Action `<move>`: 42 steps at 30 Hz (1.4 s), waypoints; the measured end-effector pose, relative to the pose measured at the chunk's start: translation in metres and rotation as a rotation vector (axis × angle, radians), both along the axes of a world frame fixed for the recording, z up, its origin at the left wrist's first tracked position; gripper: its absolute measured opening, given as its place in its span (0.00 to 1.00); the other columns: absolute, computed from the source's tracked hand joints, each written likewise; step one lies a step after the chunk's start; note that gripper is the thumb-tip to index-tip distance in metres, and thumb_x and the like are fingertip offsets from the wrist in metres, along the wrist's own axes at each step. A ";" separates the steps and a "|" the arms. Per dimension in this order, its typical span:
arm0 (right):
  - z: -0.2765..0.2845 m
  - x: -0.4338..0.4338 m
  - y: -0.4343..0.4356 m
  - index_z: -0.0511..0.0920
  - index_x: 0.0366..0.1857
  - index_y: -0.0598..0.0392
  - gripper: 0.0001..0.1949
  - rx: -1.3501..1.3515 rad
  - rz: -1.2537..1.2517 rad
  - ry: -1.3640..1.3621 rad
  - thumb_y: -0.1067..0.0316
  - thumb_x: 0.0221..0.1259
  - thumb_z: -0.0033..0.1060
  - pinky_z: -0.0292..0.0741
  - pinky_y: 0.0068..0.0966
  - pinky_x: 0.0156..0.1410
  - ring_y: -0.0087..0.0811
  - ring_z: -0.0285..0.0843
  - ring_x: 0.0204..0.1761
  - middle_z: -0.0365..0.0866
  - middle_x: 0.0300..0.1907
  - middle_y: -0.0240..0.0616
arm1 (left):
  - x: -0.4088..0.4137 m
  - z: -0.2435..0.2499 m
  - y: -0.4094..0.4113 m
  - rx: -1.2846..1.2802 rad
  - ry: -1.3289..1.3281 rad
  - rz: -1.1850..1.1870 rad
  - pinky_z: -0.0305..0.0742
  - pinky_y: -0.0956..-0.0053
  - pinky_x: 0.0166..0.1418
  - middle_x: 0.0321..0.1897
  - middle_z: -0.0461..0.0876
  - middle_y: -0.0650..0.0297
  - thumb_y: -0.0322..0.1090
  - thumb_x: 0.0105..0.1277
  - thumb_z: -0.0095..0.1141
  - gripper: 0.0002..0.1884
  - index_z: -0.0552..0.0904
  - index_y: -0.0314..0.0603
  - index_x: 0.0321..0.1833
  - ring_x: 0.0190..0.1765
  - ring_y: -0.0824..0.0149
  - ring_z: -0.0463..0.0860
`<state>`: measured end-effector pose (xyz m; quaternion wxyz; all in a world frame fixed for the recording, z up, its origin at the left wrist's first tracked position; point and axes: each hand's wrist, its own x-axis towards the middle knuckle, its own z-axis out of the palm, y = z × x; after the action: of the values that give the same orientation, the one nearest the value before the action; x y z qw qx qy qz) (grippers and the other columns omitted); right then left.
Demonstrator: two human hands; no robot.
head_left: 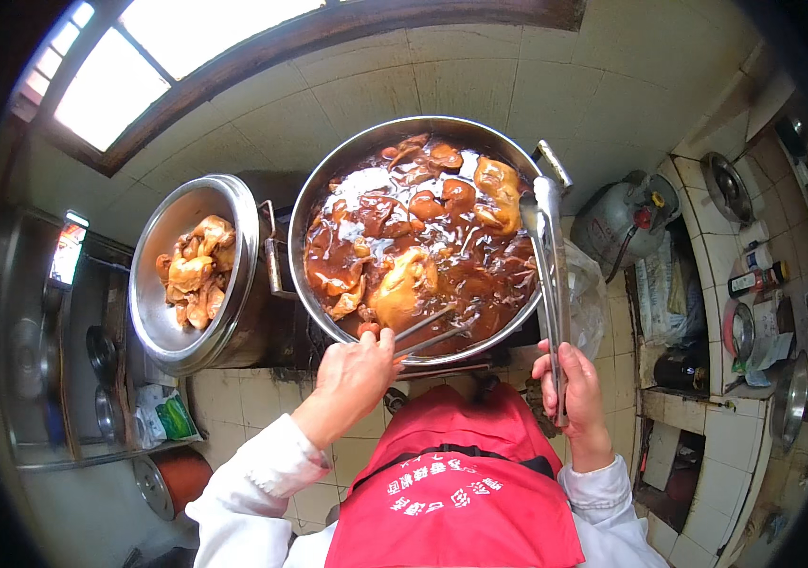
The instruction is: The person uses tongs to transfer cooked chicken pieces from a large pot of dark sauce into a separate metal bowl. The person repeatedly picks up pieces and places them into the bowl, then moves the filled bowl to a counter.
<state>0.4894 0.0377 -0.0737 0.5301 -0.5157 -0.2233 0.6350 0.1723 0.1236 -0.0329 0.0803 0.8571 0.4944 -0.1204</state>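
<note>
A large steel pot (307, 188) of dark brown broth stands before me, with several pieces of meat in it. A pale whole bird (404, 284), apparently poultry, lies half sunk near its front rim, and another pale piece (498, 190) floats at the right. My left hand (361, 373), over the front rim, holds two thin grey sticks (422, 329), seemingly chopsticks, whose far ends reach into the broth. My right hand (571, 390) grips long metal tongs (553, 284) beside the pot's right rim. Their far end is at the rim; nothing is visibly pinched in them.
Left of the pot, a steel bowl (155, 248) of cooked meat pieces (198, 273) rests tilted on another vessel. A gas cylinder (628, 220) and a clear plastic bag (585, 291) are at the right. A tiled counter (706, 248) holds bottles and dishes. A red bucket (177, 479) stands lower left.
</note>
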 end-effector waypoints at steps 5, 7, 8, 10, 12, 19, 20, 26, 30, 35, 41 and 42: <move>0.007 0.001 0.003 0.75 0.58 0.61 0.22 -0.024 -0.025 -0.011 0.48 0.85 0.46 0.65 0.16 0.16 0.16 0.67 0.15 0.84 0.33 0.38 | -0.036 0.063 -0.018 0.096 -0.078 0.041 0.81 0.61 0.35 0.34 0.84 0.60 0.49 0.64 0.71 0.28 0.79 0.42 0.62 0.33 0.57 0.89; 0.008 0.001 0.004 0.75 0.58 0.61 0.22 -0.039 -0.033 -0.014 0.48 0.85 0.46 0.65 0.16 0.16 0.16 0.67 0.15 0.84 0.33 0.38 | -0.057 0.077 -0.024 0.104 -0.097 0.141 0.81 0.60 0.35 0.34 0.84 0.59 0.48 0.65 0.70 0.27 0.79 0.45 0.62 0.33 0.55 0.89; 0.006 0.001 0.004 0.75 0.58 0.62 0.23 -0.046 -0.043 -0.004 0.48 0.85 0.46 0.65 0.15 0.16 0.16 0.67 0.15 0.84 0.33 0.39 | -0.066 0.082 -0.024 0.131 -0.077 0.184 0.81 0.59 0.35 0.33 0.83 0.59 0.48 0.66 0.70 0.26 0.79 0.45 0.62 0.32 0.54 0.88; 0.005 -0.001 0.006 0.75 0.59 0.62 0.23 -0.044 -0.028 -0.015 0.49 0.85 0.46 0.65 0.15 0.16 0.16 0.67 0.15 0.84 0.33 0.39 | -0.085 0.084 -0.027 0.197 -0.038 0.256 0.80 0.58 0.34 0.33 0.83 0.58 0.49 0.67 0.69 0.25 0.79 0.45 0.61 0.32 0.53 0.88; 0.006 -0.004 0.009 0.75 0.58 0.61 0.22 -0.041 -0.006 -0.017 0.49 0.85 0.47 0.66 0.16 0.17 0.16 0.68 0.15 0.84 0.33 0.39 | -0.103 0.082 -0.027 0.246 0.069 0.298 0.80 0.59 0.34 0.32 0.83 0.58 0.49 0.66 0.69 0.25 0.79 0.45 0.61 0.32 0.54 0.88; 0.010 -0.018 0.018 0.75 0.58 0.60 0.21 -0.030 0.070 -0.006 0.50 0.85 0.47 0.67 0.16 0.18 0.17 0.69 0.16 0.84 0.33 0.38 | -0.126 0.081 -0.035 0.315 0.146 0.362 0.80 0.62 0.35 0.32 0.83 0.59 0.49 0.65 0.71 0.26 0.80 0.44 0.61 0.31 0.55 0.88; 0.010 -0.019 0.019 0.75 0.58 0.60 0.20 -0.030 0.082 -0.010 0.50 0.85 0.47 0.67 0.16 0.18 0.17 0.69 0.16 0.84 0.33 0.38 | -0.125 0.080 -0.036 0.310 0.135 0.367 0.80 0.62 0.35 0.32 0.83 0.59 0.49 0.65 0.71 0.26 0.80 0.44 0.61 0.31 0.55 0.88; 0.009 -0.030 0.017 0.75 0.58 0.60 0.20 -0.034 0.124 -0.025 0.51 0.85 0.47 0.66 0.17 0.16 0.17 0.68 0.15 0.84 0.33 0.38 | -0.125 0.056 -0.062 0.308 -0.058 0.467 0.81 0.58 0.33 0.33 0.83 0.57 0.47 0.67 0.69 0.26 0.79 0.46 0.64 0.33 0.52 0.88; 0.012 -0.036 0.018 0.76 0.56 0.62 0.21 -0.028 0.093 -0.074 0.50 0.86 0.44 0.64 0.16 0.15 0.17 0.66 0.14 0.84 0.32 0.39 | -0.128 0.044 -0.081 0.300 -0.156 0.507 0.80 0.58 0.32 0.32 0.82 0.57 0.49 0.68 0.68 0.26 0.79 0.47 0.65 0.31 0.52 0.87; 0.020 -0.060 0.026 0.76 0.56 0.61 0.21 0.000 0.141 -0.081 0.51 0.86 0.44 0.65 0.17 0.16 0.17 0.67 0.14 0.84 0.33 0.38 | -0.142 0.038 -0.099 0.322 -0.263 0.538 0.80 0.60 0.32 0.32 0.83 0.58 0.50 0.68 0.68 0.26 0.80 0.46 0.65 0.31 0.54 0.88; 0.025 -0.095 0.033 0.75 0.57 0.62 0.21 0.033 0.195 -0.075 0.51 0.85 0.46 0.66 0.17 0.16 0.19 0.68 0.15 0.84 0.33 0.39 | -0.164 0.027 -0.111 0.312 -0.315 0.570 0.81 0.60 0.32 0.33 0.84 0.58 0.49 0.68 0.69 0.27 0.80 0.47 0.66 0.32 0.53 0.88; 0.025 -0.100 0.034 0.75 0.57 0.61 0.20 0.038 0.194 -0.077 0.51 0.85 0.46 0.66 0.18 0.16 0.19 0.68 0.15 0.84 0.32 0.39 | -0.167 0.025 -0.112 0.294 -0.316 0.580 0.81 0.59 0.33 0.34 0.84 0.57 0.48 0.67 0.70 0.27 0.80 0.47 0.66 0.33 0.52 0.88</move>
<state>0.3893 0.0716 -0.0483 0.4667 -0.5057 -0.3044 0.6587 0.0052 0.0113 -0.0082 0.0625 0.6918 0.7103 0.1138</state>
